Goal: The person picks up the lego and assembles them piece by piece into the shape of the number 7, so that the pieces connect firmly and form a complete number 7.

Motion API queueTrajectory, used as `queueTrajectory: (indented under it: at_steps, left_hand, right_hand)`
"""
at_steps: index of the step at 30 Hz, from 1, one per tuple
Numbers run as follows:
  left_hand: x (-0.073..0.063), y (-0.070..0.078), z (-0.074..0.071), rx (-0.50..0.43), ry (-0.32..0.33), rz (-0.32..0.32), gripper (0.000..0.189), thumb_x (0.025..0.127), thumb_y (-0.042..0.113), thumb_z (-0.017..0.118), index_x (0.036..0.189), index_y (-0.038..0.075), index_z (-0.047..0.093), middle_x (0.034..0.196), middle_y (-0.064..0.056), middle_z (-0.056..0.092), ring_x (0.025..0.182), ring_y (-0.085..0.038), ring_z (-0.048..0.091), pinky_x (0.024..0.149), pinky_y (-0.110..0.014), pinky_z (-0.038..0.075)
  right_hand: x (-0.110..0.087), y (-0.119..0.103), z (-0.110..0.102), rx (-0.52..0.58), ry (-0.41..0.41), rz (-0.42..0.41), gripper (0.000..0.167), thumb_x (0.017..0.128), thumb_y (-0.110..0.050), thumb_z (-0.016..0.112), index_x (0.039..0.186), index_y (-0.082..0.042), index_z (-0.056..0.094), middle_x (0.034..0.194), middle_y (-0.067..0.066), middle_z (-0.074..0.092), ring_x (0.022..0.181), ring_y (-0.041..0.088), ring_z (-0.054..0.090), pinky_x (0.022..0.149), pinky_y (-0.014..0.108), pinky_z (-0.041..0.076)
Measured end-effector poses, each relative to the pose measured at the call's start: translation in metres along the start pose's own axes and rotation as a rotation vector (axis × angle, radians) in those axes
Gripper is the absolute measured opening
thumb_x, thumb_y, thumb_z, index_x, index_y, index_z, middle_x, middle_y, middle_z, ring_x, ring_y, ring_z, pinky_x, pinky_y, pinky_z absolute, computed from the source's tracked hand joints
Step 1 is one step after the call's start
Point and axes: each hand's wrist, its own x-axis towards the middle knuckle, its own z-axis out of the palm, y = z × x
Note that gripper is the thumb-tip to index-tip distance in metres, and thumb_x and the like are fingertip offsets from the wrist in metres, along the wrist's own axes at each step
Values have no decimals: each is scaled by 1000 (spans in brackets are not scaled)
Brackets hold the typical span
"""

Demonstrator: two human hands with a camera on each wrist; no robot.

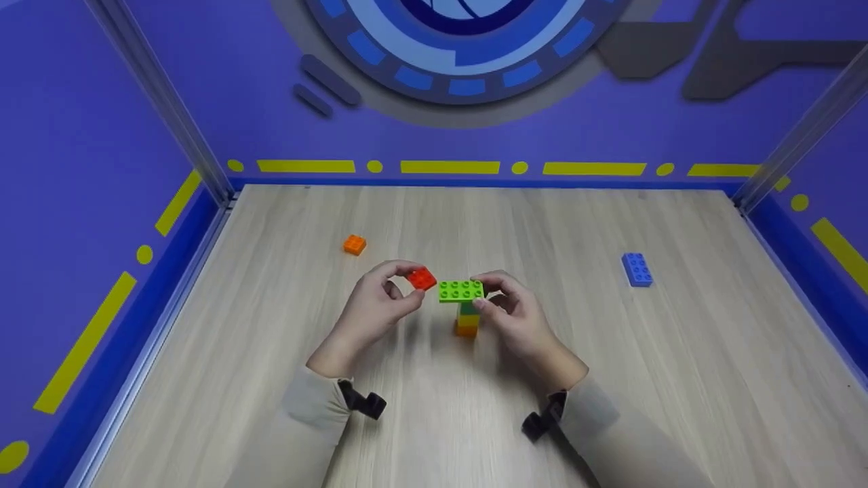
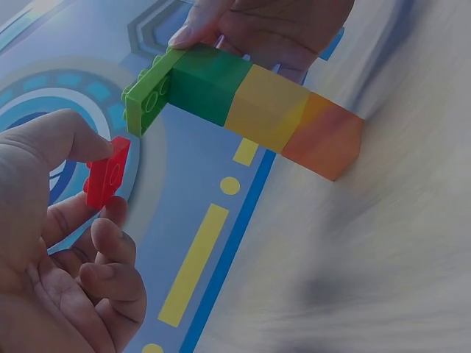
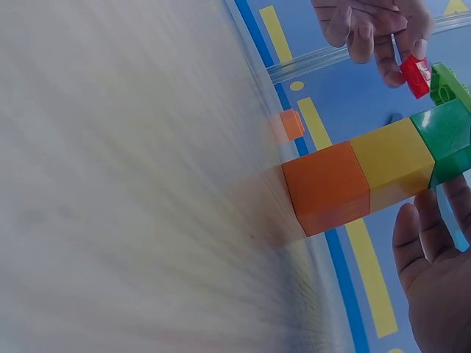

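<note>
My left hand point(image 1: 369, 301) pinches a thin red brick point(image 1: 422, 278) between thumb and forefinger; its other fingers curl loosely in the left wrist view. Just right of it stands a tower of an orange brick point(image 2: 322, 137) at the bottom, a yellow brick point(image 2: 266, 105) and a dark green brick point(image 2: 210, 83). Across its top lies a flat lime green brick point(image 1: 460, 291), jutting out to the left towards the red one. With thumb and fingers, my right hand point(image 1: 519, 318) grips the tower's top at the lime brick's right end. A small gap separates the red and lime bricks.
A small orange brick point(image 1: 354, 245) lies farther back on the left of the wooden table point(image 1: 542, 230). A blue brick point(image 1: 637, 270) lies off to the right. Blue-purple panels point(image 1: 224, 135) wall in the back and both sides.
</note>
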Motion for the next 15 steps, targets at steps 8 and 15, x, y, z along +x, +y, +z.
queueTrajectory:
  at_steps: [8,15]
  left_hand:
    - [2,-2,3,-42,-42,1,39,101,10,78,139,13,78,118,-9,73,68,-10,51,58,-21,42]
    - [0,-2,5,-63,-67,-22,38,103,11,79,140,12,78,120,-10,72,68,-11,50,57,-21,40]
  right_hand:
    - [1,2,-1,-7,3,-7,31,105,3,73,136,3,72,125,3,72,114,20,66,91,23,59]
    - [1,4,0,8,3,1,31,105,3,72,136,4,71,125,4,72,114,20,66,91,23,60]
